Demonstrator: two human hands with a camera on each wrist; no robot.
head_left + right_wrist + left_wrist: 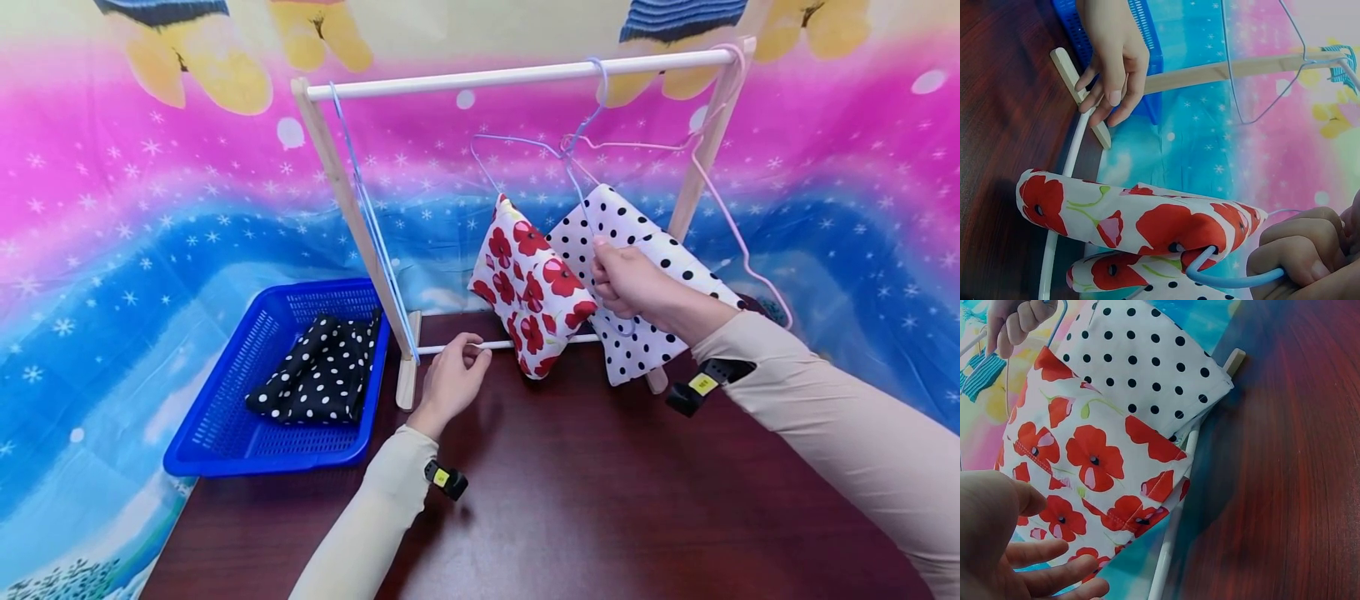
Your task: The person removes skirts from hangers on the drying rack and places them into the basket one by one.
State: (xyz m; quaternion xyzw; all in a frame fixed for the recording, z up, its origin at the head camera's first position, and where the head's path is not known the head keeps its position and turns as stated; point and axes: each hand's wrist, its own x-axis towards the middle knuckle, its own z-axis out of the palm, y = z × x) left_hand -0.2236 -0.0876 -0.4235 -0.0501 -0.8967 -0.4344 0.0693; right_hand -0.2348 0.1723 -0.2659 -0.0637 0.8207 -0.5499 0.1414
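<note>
My right hand (633, 279) grips the side of a light blue clothes hanger (1241, 280), its fingers curled round the wire. This hanger hooks over the rack's top rail (480, 79). A white cloth with red flowers (525, 292) hangs folded on it, tilted to one side. My left hand (453, 371) is apart from the cloth, left of it, fingers loosely bent and holding nothing. Behind the flowered cloth, a white cloth with black dots (1155, 362) hangs on a pink hanger (723, 197) at the rail's right end.
Another blue hanger (367, 204) hangs at the rail's left end. Beside the rack's left foot, a blue basket (300, 462) holds a black cloth with white dots (322, 371). A white lower bar (495, 345) runs close above the dark wooden table (600, 500). A printed curtain stands behind.
</note>
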